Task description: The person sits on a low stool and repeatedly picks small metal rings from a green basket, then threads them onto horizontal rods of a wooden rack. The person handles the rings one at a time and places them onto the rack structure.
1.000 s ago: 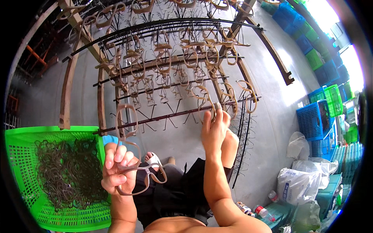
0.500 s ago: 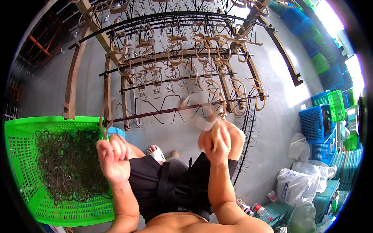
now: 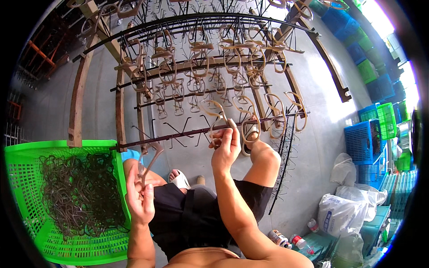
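My right hand (image 3: 225,145) is raised to the lowest dark rod of a metal drying rack (image 3: 178,134) and pinches a tan eyeglass frame (image 3: 219,114) against one of its hooks. My left hand (image 3: 139,190) sits low beside my knee and holds another tan eyeglass frame (image 3: 149,163) upright by its lower end. Several more frames (image 3: 277,114) hang on the rods to the right and on the rows above. At my left a bright green plastic basket (image 3: 27,156) holds a heap of dark brownish frames (image 3: 78,192).
The rack stands on wooden posts (image 3: 76,102) over a grey concrete floor. Blue and green crates (image 3: 368,138) are stacked at the right. White sacks (image 3: 342,212) and plastic bottles (image 3: 290,241) lie at the lower right. My bent knee (image 3: 263,156) is under the rack's right end.
My right hand went from the rack down toward my lap and is back up at the lowest rod with a frame. My left hand now holds a single frame upright.
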The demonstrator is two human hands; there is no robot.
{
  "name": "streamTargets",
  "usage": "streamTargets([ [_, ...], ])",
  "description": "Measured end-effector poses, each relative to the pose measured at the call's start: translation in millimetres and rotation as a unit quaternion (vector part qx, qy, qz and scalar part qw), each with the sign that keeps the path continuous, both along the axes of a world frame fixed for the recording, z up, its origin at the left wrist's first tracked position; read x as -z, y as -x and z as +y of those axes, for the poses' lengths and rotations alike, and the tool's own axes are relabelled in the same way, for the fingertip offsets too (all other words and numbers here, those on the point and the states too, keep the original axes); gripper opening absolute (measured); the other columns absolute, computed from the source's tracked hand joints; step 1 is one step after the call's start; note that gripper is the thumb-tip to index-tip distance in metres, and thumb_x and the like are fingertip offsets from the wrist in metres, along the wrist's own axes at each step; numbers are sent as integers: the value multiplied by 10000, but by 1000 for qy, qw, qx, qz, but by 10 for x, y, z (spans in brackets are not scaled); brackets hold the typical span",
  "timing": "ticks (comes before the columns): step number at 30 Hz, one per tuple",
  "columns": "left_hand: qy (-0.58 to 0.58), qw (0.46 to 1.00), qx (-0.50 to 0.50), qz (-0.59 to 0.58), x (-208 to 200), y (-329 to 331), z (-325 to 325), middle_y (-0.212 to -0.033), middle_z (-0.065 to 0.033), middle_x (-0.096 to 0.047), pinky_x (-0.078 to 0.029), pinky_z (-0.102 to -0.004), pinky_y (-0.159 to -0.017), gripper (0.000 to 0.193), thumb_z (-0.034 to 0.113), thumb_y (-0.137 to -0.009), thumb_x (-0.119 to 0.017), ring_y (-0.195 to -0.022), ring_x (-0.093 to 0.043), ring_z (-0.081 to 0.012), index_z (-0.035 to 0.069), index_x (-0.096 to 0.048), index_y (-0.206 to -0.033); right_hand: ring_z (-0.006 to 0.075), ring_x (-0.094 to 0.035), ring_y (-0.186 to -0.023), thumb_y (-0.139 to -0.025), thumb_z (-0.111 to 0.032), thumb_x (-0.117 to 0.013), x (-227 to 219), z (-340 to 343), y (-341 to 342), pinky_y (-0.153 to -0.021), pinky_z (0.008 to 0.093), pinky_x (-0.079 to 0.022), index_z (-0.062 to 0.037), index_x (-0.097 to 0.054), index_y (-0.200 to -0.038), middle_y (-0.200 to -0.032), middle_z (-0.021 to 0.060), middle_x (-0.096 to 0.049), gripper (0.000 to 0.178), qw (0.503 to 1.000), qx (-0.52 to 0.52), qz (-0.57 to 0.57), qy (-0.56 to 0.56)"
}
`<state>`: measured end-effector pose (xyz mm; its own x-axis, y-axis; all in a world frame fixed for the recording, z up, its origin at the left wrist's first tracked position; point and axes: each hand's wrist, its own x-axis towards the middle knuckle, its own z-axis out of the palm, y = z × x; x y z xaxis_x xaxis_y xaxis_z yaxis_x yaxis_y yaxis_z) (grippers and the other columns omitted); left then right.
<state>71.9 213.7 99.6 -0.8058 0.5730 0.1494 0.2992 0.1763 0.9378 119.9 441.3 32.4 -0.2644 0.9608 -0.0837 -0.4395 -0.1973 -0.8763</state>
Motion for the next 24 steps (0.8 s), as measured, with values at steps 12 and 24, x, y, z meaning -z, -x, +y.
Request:
streamTargets([
  [12,60,981,-177,51,166,169,-476,-943,-103,-624,-439,-272,-802,279,96,-940,-459,-928,-576,-167,-48,-489,-1178,29,-388,-447,-963,-197,-489,0,31,8,-383,188,-313,-31,-560,-1154,-577,-38,-444,262,998,-28,-43,-20],
  [24,-226,917,-63,-324,-48,63,-208,-1174,-156,-564,-469,-290,-625,296,314,-954,-427,-882,-563,-190,103,-439,-1161,29,-364,-406,-973,-202,-463,36,-96,-62,-351,186,-284,-39,-551,-1172,-541,-36,-445,273,989,-80,109,63],
])
